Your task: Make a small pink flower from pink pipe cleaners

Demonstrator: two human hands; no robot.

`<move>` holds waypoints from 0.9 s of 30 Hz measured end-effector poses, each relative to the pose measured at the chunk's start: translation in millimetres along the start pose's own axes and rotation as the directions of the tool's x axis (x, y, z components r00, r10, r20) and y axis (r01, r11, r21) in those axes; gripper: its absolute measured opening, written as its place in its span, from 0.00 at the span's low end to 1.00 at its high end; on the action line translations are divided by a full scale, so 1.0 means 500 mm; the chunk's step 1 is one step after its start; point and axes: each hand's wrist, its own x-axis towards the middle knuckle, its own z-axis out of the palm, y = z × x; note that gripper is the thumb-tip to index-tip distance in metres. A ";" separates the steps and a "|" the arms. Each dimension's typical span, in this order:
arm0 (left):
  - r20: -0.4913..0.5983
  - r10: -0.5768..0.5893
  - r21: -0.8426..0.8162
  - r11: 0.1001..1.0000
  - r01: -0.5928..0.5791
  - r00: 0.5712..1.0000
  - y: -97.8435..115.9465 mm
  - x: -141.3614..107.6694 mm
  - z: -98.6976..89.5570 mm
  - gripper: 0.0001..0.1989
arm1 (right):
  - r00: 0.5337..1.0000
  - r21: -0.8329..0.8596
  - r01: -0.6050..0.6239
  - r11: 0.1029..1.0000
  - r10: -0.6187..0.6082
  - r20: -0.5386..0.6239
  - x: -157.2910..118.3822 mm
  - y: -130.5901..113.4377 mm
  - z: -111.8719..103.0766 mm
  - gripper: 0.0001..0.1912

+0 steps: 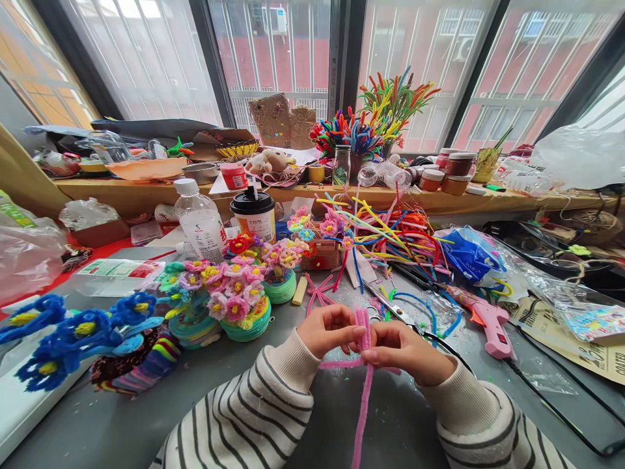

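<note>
Pink pipe cleaners (362, 407) are pinched between both hands just above the grey tabletop. My left hand (332, 331) is closed, its thumb and fingers on the upright bundled part. Just below and to the right, my right hand (403, 352) grips the same bundle where the strands cross. One strand hangs down toward me, and others stick out to the sides. Beyond the hands lie a pink pipe-cleaner star shape (319, 291) and scissors (390, 305). Fingers hide part of the crossing point.
Pots of pipe-cleaner flowers (239, 293) and blue flowers (85, 329) stand at left, near a bottle (198, 218) and a lidded cup (254, 215). Loose coloured pipe cleaners (405, 228) pile up behind. A pink glue gun (493, 329) with its cord lies at right.
</note>
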 end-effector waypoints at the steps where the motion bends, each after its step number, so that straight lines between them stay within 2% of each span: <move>1: -0.011 0.009 0.008 1.000 -0.009 1.000 -0.001 0.000 0.000 0.10 | 1.000 0.002 0.004 1.000 -0.004 -0.010 0.001 0.000 0.001 0.09; 6: -0.075 0.036 0.000 0.999 -0.036 0.997 -0.001 -0.001 -0.003 0.11 | 0.991 -0.045 0.037 0.998 -0.042 -0.126 0.007 0.002 -0.005 0.11; 10: -0.158 0.046 -0.080 0.995 -0.059 0.986 -0.003 0.002 -0.004 0.11 | 0.964 -0.113 0.091 0.989 -0.116 -0.239 0.009 0.008 -0.014 0.10; 15: -0.265 0.030 -0.130 0.989 -0.066 0.964 -0.008 0.006 -0.001 0.13 | 0.931 -0.118 0.105 0.987 -0.140 -0.338 0.016 0.021 -0.019 0.11; 17: -0.296 0.036 -0.143 0.986 -0.082 0.954 -0.009 0.006 0.002 0.13 | 0.909 -0.117 0.133 0.984 -0.168 -0.381 0.019 0.026 -0.015 0.11; 20: -0.327 0.033 -0.165 0.982 -0.091 0.945 -0.011 0.006 0.006 0.13 | 0.853 -0.107 0.185 0.977 -0.213 -0.476 0.023 0.031 -0.005 0.11; 23: -0.354 0.026 -0.179 0.979 -0.095 0.935 -0.013 0.007 0.006 0.14 | 0.806 -0.092 0.194 0.977 -0.212 -0.552 0.026 0.034 0.004 0.10; 25: -0.360 0.025 -0.178 0.979 -0.095 0.933 -0.013 0.007 0.005 0.14 | 0.815 -0.077 0.183 0.980 -0.195 -0.546 0.026 0.035 0.004 0.11; 27: -0.350 0.025 -0.157 0.984 -0.085 0.937 -0.012 0.008 0.002 0.14 | 0.848 -0.069 0.174 0.982 -0.185 -0.496 0.025 0.035 0.000 0.11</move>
